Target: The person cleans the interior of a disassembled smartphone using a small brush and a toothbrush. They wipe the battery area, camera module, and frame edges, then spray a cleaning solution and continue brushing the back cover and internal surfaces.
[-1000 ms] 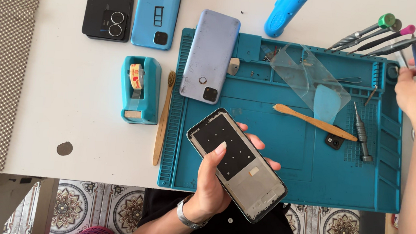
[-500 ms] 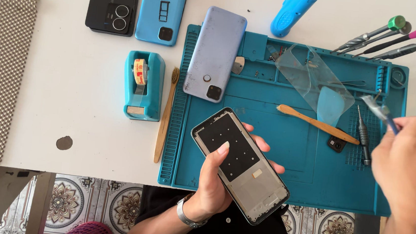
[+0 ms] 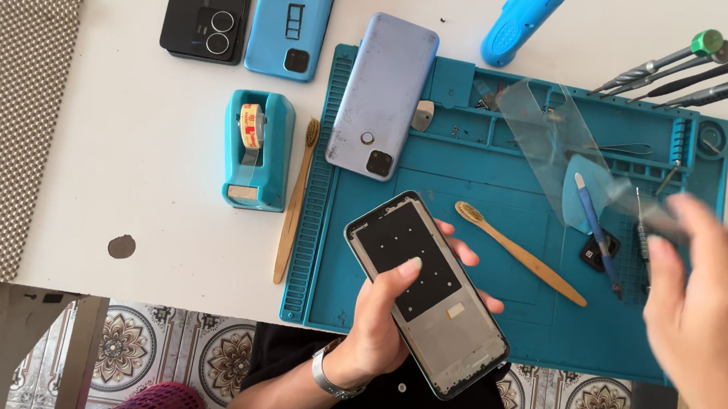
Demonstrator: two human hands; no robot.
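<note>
Left hand (image 3: 376, 331): clasps an opened black smartphone frame (image 3: 426, 294) — thumb on top.
Right hand (image 3: 710, 318): blurred — grip unclear.
Teal tape dispenser (image 3: 256, 148): holds a tape roll (image 3: 252, 125).

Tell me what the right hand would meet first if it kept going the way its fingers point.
Probably the dark-handled tool on the blue mat just past the right hand; motion blur leaves height unclear.

The white tabletop (image 3: 155, 110) lies bare at the left, between the grey woven cloth (image 3: 9, 99) and the teal tape dispenser (image 3: 256, 148). On the teal rubber work mat (image 3: 505, 168), open room runs through the middle, just far of the bamboo brush (image 3: 520, 253). The mat's right side is crowded: a clear plastic sheet (image 3: 551, 137), a blue-handled tool (image 3: 596, 231) and screwdrivers with coloured caps (image 3: 678, 69) at the far right.
</note>
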